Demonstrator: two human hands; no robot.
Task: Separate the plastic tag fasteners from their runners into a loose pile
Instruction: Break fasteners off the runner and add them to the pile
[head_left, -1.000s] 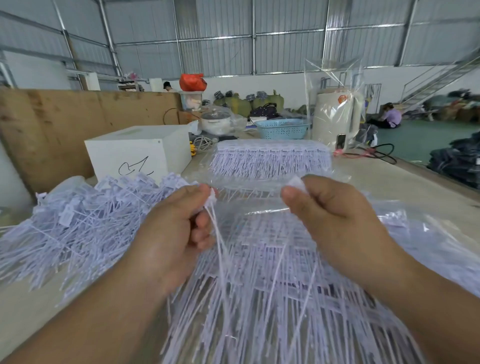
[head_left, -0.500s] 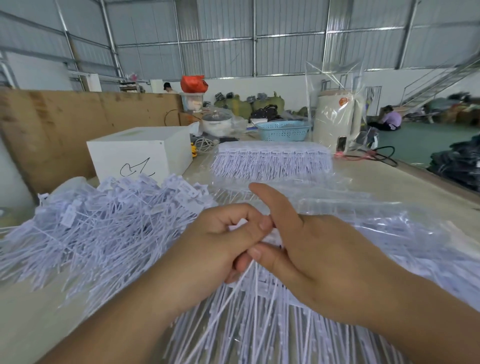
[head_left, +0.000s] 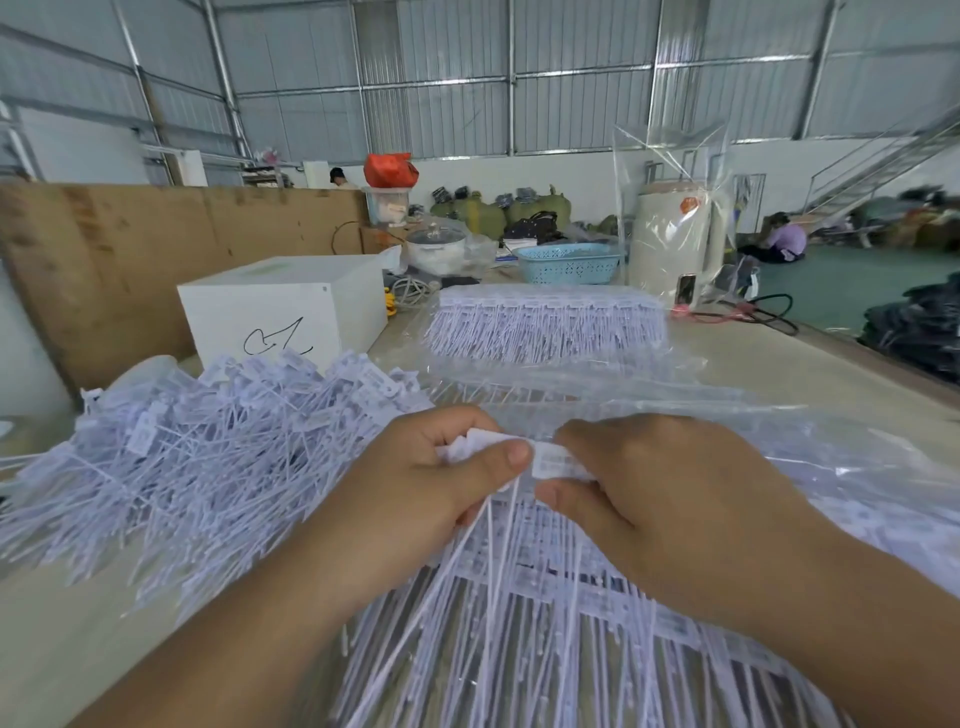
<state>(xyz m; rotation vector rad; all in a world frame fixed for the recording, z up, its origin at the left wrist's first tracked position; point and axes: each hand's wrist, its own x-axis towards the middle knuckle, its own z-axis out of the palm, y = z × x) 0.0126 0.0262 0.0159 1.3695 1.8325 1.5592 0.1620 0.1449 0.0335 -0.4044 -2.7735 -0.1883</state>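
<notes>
My left hand (head_left: 436, 483) pinches a small bunch of white tag fasteners (head_left: 480, 446) by their heads, and their thin tails hang down below it. Right beside it, my right hand (head_left: 660, 499) pinches the flat head of a fastener (head_left: 557, 461) still on the runner sheet. Both hands hover over a stack of white fastener sheets on runners (head_left: 545, 623) that fans out toward me. A large loose pile of separated fasteners (head_left: 197, 457) lies to the left on the table. Another bundled block of fasteners (head_left: 545, 325) sits further back in clear plastic.
A white box (head_left: 280, 306) with a black scribble stands at the back left, in front of a brown board (head_left: 130, 249). Clear plastic wrap (head_left: 675, 395) spreads under the sheets. Behind are a blue basket (head_left: 569, 262), a wrapped white cylinder (head_left: 675, 244) and cables. The table's right edge (head_left: 883, 358) drops to the floor.
A second ago my hands were apart, each pinching an end. They came together over the sheets, and now both pinch fastener heads side by side, lower than before.
</notes>
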